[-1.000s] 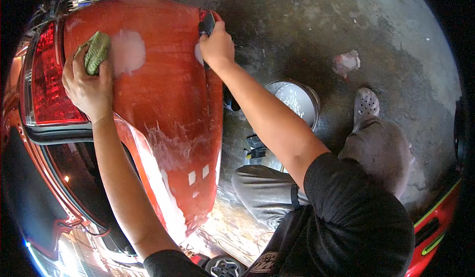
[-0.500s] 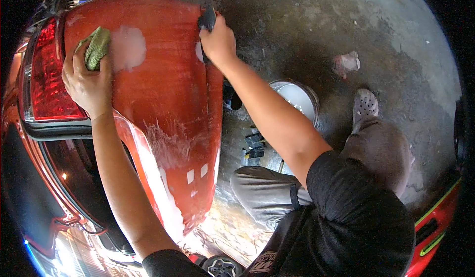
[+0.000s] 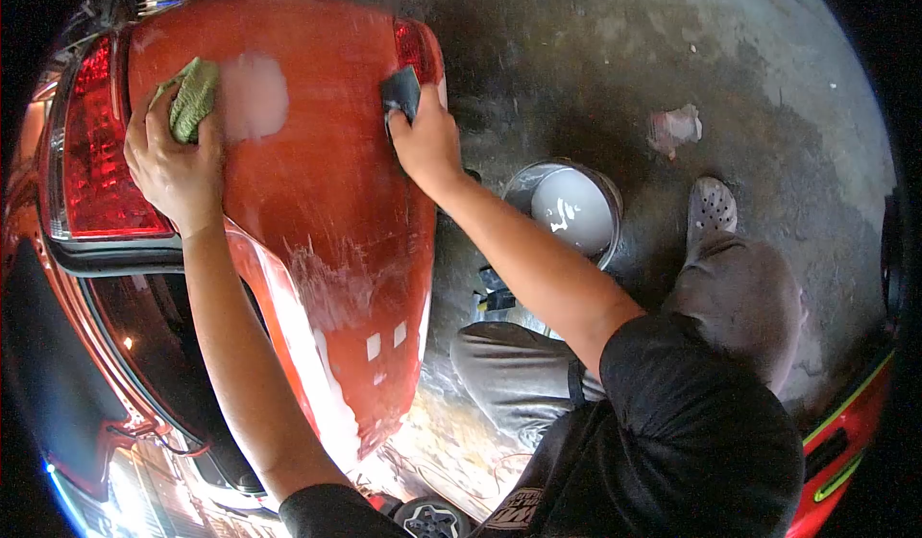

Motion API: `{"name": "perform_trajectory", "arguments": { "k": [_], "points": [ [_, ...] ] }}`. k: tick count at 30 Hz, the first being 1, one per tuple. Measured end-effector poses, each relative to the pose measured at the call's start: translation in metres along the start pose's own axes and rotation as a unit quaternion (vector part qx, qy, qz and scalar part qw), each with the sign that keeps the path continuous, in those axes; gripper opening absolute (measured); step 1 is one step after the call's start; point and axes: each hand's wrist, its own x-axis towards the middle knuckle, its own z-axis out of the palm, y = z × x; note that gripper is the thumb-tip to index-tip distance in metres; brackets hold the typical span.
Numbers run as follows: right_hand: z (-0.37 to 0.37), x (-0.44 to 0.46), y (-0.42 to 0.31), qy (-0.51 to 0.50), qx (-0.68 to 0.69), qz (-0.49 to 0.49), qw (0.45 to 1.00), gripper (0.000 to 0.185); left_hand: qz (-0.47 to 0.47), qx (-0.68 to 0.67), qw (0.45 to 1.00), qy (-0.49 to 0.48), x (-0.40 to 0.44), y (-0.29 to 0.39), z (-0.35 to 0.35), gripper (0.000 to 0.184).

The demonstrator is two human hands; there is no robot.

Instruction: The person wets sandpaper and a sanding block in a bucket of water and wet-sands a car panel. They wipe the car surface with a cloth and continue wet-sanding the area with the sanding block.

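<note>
My left hand (image 3: 178,168) is wrapped round a bunched green cloth (image 3: 197,101) and rests on the red car panel (image 3: 317,173), beside a pale filler patch (image 3: 254,96). My right hand (image 3: 429,144) grips a dark grey sanding pad (image 3: 400,94) against the far edge of the same panel; whether sandpaper is wrapped round a block I cannot tell. Just beyond the pad is a small red lamp (image 3: 415,46). The large red tail light (image 3: 104,144) sits left of my left hand. Whitish scuffs and several bare pale spots mark the panel's lower part.
A bucket (image 3: 567,207) of cloudy water stands on the wet concrete floor (image 3: 624,48), partly behind my right forearm. Small black pieces (image 3: 495,298) lie near my knee. A crumpled pale scrap (image 3: 675,127) is on the floor, beyond my shoe (image 3: 713,207).
My right hand and the sanding pad have moved down along the panel's edge, uncovering the small red lamp. My left hand stays at nearly the same spot with the cloth.
</note>
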Motion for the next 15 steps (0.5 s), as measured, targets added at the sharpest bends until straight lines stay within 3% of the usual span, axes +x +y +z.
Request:
{"name": "perform_trajectory", "arguments": {
  "k": [1,3,5,7,9,11,12,14,15],
  "points": [
    [-0.008,-0.005,-0.009,-0.055,0.034,0.066,0.996,0.04,-0.001,-0.005,1.0,-0.001,-0.001,0.0,-0.001,0.044],
    [0.008,0.03,0.0,0.025,-0.04,-0.036,0.998,0.04,0.001,-0.008,1.0,-0.001,0.0,0.003,-0.001,0.044],
    [0.004,0.073,-0.016,0.014,-0.007,0.007,1.0,0.042,-0.002,-0.005,1.0,-0.003,0.0,0.005,-0.005,0.043],
    [0.008,0.082,-0.018,0.035,-0.015,-0.019,0.999,0.043,-0.003,-0.01,1.0,-0.007,0.0,0.004,-0.004,0.044],
    [-0.001,0.04,-0.024,-0.021,-0.043,0.019,0.999,0.04,-0.009,-0.011,1.0,-0.001,0.002,0.003,-0.003,0.044],
    [-0.004,-0.01,-0.016,-0.025,0.046,0.004,0.999,0.043,-0.011,-0.01,1.0,0.004,-0.001,0.003,-0.001,0.044],
    [0.003,-0.005,-0.009,0.036,0.002,-0.055,0.998,0.044,-0.009,-0.016,1.0,0.005,0.001,0.003,-0.001,0.044],
    [0.005,0.025,-0.008,0.044,-0.031,-0.042,0.998,0.044,-0.005,-0.027,1.0,0.001,0.0,0.004,-0.003,0.044],
    [-0.002,0.051,-0.019,-0.01,-0.02,0.026,0.999,0.045,-0.004,-0.023,1.0,-0.003,-0.003,0.004,-0.005,0.044]
  ]
}}
